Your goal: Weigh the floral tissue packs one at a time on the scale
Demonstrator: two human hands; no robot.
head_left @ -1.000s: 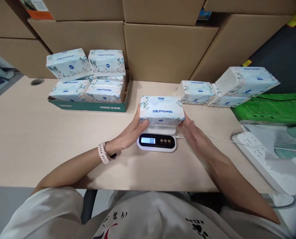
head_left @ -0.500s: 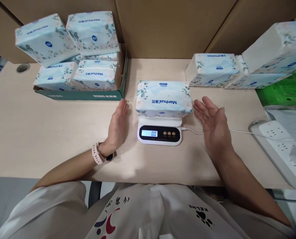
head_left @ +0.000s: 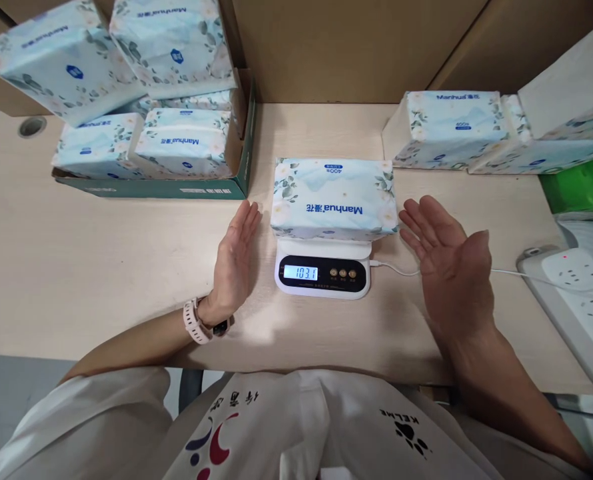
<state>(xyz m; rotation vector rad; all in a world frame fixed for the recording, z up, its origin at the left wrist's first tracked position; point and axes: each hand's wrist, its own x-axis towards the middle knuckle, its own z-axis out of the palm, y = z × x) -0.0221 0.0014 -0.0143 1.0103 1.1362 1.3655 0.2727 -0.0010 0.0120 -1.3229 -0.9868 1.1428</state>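
A pale blue tissue pack (head_left: 334,193) with flower print lies on the white digital kitchen scale (head_left: 322,288). The lit display (head_left: 300,273) reads about 103.1. To the left of the pack, my left hand (head_left: 235,257) is held upright with its fingers stretched out, apart from the pack. My right hand (head_left: 449,267) is on the other side, palm turned inward and fingers extended, with a small gap to the pack's right end. Neither hand holds anything. A pale watch band (head_left: 196,321) circles my left wrist.
At the back left, a green cardboard tray (head_left: 151,188) holds several tissue packs (head_left: 181,140). More packs (head_left: 454,127) stand at the back right, near a green crate (head_left: 584,183). A white cable (head_left: 394,269) runs from the scale toward a power strip (head_left: 576,277). Cardboard (head_left: 341,53) walls the back.
The scale's display has gone from 0.0 to about 103.1. My right hand has shifted slightly rightward, and the camera view has moved a little closer. Both hands stay open beside the pack.
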